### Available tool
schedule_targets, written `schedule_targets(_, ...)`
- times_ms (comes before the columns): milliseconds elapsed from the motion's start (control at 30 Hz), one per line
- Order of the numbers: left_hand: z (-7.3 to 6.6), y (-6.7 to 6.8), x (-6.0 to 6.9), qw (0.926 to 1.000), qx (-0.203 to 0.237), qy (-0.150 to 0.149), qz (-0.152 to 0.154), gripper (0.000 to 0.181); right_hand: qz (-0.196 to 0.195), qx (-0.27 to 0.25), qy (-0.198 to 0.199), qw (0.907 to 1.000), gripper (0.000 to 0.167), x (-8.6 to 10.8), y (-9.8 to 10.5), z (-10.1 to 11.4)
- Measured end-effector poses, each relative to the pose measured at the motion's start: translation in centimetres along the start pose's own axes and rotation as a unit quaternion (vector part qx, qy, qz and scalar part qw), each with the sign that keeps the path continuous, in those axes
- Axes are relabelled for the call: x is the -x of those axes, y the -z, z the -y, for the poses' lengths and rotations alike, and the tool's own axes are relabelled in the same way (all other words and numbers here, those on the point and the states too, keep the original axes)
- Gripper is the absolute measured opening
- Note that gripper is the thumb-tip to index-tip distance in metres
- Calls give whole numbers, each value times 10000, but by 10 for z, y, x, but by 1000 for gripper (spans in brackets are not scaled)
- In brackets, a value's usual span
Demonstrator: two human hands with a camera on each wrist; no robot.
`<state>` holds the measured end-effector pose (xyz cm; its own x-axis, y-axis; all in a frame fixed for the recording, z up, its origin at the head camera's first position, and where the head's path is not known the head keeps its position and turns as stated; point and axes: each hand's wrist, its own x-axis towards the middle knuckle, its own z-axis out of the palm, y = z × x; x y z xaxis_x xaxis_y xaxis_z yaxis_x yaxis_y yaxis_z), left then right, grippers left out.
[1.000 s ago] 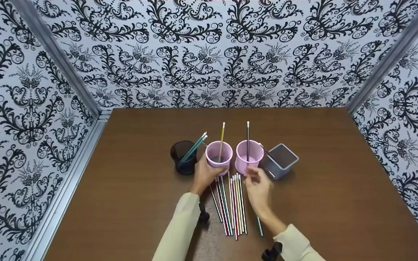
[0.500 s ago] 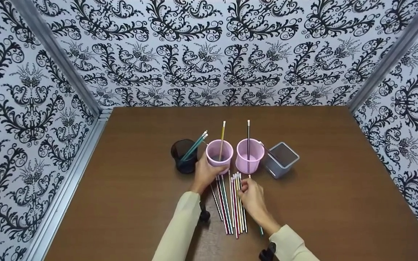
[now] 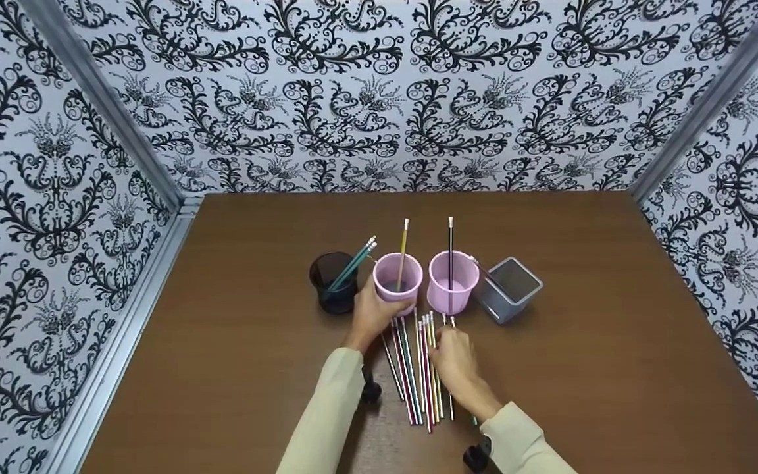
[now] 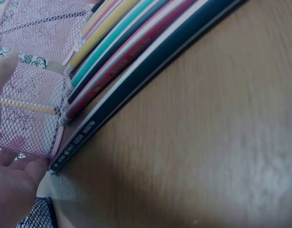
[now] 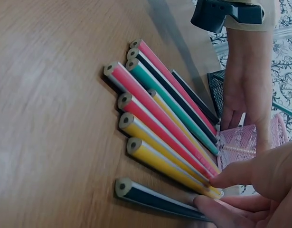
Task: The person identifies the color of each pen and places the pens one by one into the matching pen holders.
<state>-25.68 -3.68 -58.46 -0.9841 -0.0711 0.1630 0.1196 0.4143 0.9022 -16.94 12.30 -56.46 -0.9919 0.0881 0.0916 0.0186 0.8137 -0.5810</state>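
Note:
My left hand grips the left pink mesh cup, which holds one yellow pencil. Over the right side of a row of loose pencils is my right hand. In the right wrist view, its thumb lies by the ends of the yellow pencils and a fingertip touches a separate black pencil; thumb and finger are apart. A green pencil's tip shows beyond that hand, the rest mostly covered. The right pink mesh cup stands behind, with a black pencil upright in it.
A round black mesh cup with teal pencils leaning in it stands left of the pink cups. To their right is a square grey mesh cup holding a dark reddish pencil. Patterned panels enclose the brown table.
My right hand has drawn back from the right pink cup to the loose pencils. A black pencil has shifted right, away from the row. My left hand stays on its cup.

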Motion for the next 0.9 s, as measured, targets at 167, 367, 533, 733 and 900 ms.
schedule_targets(167, 0, 0, 0, 10000, -20, -49, -24, 86, 58, 425, 264, 9987, 12, 0, 0, 5)
schedule_targets(367, 0, -1, 0, 9998, -156, -82, -51, 87, 172, 540, 195, 9982, 9, -3, 0, 9)
schedule_targets(533, 0, 0, 0, 9998, -148, -130, -55, 87, 285, 436, 15, 9986, 11, -6, 2, 10)
schedule_targets(733, 1, -1, 0, 9997, 94, -224, -79, 84, 478, 392, -238, 9978, 18, -9, 2, 10)
schedule_targets(900, 1, -2, 0, 9999, 57, -109, -50, 84, 585, 264, -369, 9973, 20, -9, 0, 10)
